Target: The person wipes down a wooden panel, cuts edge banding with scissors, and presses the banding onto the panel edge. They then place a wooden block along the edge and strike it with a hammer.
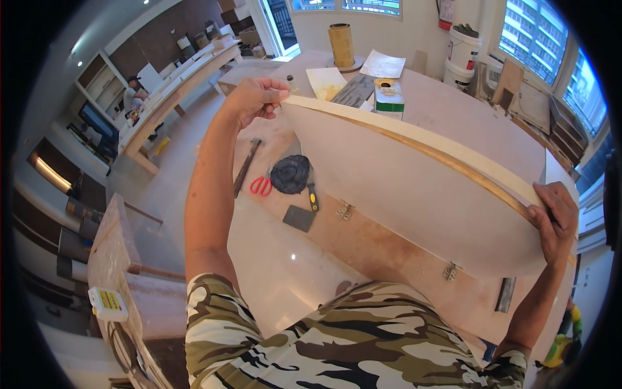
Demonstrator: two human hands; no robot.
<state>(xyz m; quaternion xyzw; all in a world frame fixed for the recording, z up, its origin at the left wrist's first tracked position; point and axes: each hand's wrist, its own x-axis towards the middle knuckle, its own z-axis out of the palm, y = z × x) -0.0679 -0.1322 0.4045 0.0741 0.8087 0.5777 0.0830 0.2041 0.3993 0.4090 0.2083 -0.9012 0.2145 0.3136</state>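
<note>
A woodworking workshop: a hammer [248, 167] lies on the desk [389, 249] at ten o'clock and red-handled scissors [261, 185] at nine, a metal hinge [450, 271] sits at four, a rectangular tin [389, 98] at one, wooden boards [508, 81] lean below the window [534, 32] at two, and a second, long wooden desk [184, 85] stands at ten

Large, pale panel [414, 188] standing on its long side, brown edge uppermost; a narrow cream strip [421, 134] runs lengthwise along that edge, leaving some brown exposed.
</note>
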